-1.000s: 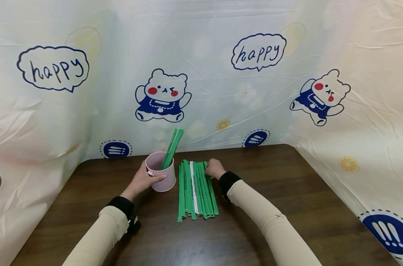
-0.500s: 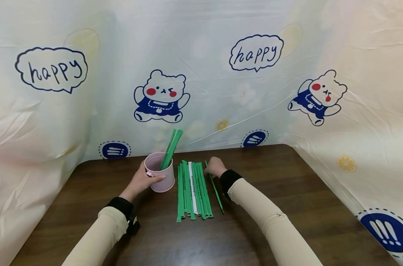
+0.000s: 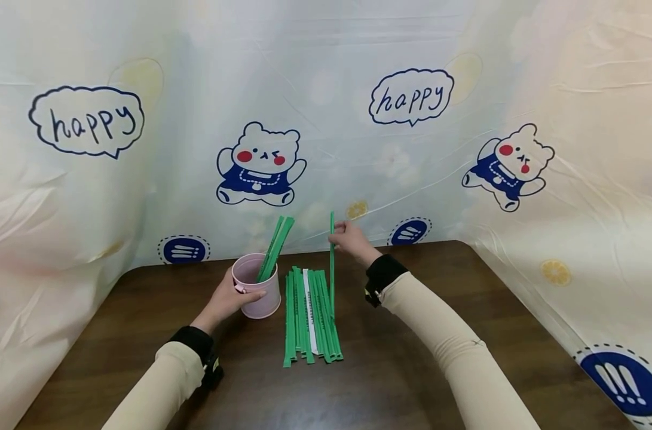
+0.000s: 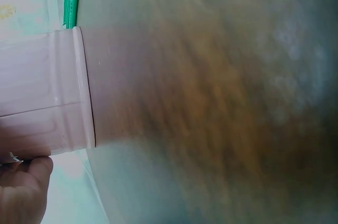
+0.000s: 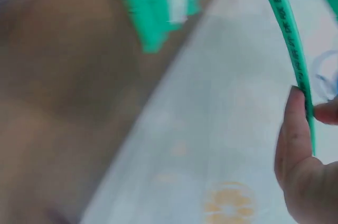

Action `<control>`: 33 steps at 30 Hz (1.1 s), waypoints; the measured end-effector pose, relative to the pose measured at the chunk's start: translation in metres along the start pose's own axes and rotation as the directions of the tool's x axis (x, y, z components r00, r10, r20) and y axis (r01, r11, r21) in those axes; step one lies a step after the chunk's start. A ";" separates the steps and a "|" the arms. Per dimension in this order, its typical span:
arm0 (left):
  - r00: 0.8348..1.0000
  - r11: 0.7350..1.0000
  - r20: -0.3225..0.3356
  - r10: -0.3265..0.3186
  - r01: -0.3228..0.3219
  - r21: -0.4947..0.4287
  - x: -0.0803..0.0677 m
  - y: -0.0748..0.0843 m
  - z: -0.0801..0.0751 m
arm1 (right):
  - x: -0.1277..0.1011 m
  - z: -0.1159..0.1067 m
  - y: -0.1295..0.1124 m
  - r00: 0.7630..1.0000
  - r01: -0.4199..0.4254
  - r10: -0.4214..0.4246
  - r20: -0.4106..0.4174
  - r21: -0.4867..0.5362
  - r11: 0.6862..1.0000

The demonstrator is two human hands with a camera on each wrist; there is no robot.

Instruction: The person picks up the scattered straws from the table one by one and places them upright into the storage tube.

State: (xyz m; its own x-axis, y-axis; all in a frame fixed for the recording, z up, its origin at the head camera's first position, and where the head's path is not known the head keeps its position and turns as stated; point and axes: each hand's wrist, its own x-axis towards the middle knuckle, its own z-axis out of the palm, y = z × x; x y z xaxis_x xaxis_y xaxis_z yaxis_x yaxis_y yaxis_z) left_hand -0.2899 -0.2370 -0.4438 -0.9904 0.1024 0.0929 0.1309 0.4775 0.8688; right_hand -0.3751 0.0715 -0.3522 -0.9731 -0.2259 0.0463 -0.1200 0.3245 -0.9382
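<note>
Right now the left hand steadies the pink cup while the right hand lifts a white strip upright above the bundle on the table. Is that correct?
Not quite. The strip pinched by the right hand is green, not white, as the head and right wrist views show. The left hand does hold the pink cup, and the bundle lies on the table.

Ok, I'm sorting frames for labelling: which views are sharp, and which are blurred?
Head view: sharp, evenly lit, edges bowed by the wide lens; the pink cup and lifted green strip read clearly. Left wrist view: cup crisp, table smeared. Right wrist view: strip sharp by the fingers, the pile of strips blurred.
</note>
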 end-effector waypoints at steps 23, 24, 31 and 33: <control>0.999 0.999 -0.012 0.033 -0.033 -0.028 -0.002 0.000 0.004 | -0.019 0.091 -0.049 0.942 0.330 -0.326 -0.074 0.040 0.943; 0.999 0.999 -0.013 0.030 -0.031 -0.029 -0.002 0.000 0.004 | -0.020 0.093 -0.046 0.940 0.338 -0.336 -0.066 0.033 0.940; 1.000 0.999 -0.019 0.024 -0.025 -0.032 -0.003 0.003 0.003 | 0.023 0.113 0.018 0.923 0.385 -0.383 -0.036 0.050 0.922; 0.999 0.999 -0.022 0.026 -0.027 -0.029 -0.003 0.003 0.003 | 0.049 0.122 0.047 0.911 0.413 -0.411 -0.038 0.041 0.910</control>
State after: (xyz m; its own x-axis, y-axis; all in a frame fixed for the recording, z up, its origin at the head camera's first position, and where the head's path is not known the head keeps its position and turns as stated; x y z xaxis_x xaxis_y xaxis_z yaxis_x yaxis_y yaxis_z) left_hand -0.2867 -0.2334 -0.4432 -0.9874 0.0955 0.1263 0.1559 0.4486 0.8800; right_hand -0.4049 -0.0366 -0.4364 -0.8442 -0.3047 0.4410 -0.5026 0.1643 -0.8488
